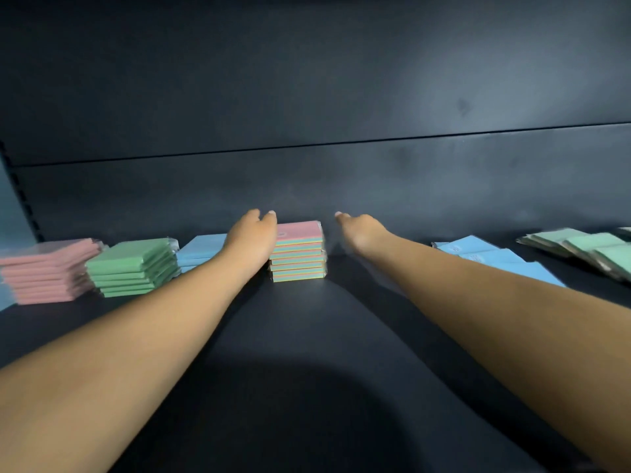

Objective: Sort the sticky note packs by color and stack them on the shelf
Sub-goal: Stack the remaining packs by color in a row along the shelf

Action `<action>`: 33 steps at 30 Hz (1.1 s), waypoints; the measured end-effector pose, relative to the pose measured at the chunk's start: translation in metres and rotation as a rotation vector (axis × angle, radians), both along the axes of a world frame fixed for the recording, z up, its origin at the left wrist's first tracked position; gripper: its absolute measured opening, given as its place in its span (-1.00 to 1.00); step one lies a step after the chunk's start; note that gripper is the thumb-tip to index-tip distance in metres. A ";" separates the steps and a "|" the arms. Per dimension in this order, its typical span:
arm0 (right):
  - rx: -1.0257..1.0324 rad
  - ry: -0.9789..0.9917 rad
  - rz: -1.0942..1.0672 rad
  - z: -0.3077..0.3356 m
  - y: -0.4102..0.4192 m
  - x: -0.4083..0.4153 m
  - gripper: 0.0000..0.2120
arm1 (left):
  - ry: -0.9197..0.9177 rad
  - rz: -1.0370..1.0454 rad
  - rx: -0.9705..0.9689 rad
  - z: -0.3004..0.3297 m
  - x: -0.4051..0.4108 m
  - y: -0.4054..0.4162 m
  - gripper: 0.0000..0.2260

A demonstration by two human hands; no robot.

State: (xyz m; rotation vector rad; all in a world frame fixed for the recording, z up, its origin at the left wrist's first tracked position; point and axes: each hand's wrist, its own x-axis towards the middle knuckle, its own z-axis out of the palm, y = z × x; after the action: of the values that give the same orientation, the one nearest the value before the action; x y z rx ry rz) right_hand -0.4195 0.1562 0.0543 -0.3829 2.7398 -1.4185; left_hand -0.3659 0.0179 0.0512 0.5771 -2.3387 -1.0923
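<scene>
Step in hand: I judge I am squaring up the mixed-colour stack on the shelf, between my two hands.
How to do it well: press both sides evenly so the packs line up edge to edge; push gently, since wrapped packs probably slide and the top one could skate off.
Left hand: fingers fairly straight, flat against the stack's left side, holding nothing; forearm stretched forward.
Right hand: relaxed and open, empty, just to the right of the stack and not touching it; it is blurred, so I cannot tell the finger detail.
Sorted stacks: left of my left hand sit the blue stack, partly hidden behind it, then the green stack and the pink stack.
Still unsorted: right of my right hand, loose blue packs lie fanned out, loose green packs beyond them.
</scene>
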 end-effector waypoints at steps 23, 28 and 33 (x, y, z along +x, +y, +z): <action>0.629 -0.113 -0.222 -0.029 0.225 0.027 -0.12 | 0.037 -0.291 -1.018 -0.012 0.064 0.153 -0.71; 0.296 -0.070 -0.142 -0.037 0.243 0.017 -0.23 | -0.161 -0.209 -0.815 -0.017 0.063 0.201 -0.73; -0.245 -0.077 -0.044 -0.037 0.248 0.022 -0.64 | -0.214 -0.230 -0.198 -0.021 0.057 0.245 -0.61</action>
State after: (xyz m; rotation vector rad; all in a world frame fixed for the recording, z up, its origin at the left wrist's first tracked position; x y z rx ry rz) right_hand -0.3978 0.4042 0.0177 -0.2703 2.5354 -1.7481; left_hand -0.3086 0.2625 0.0302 0.3732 -2.7152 -0.9168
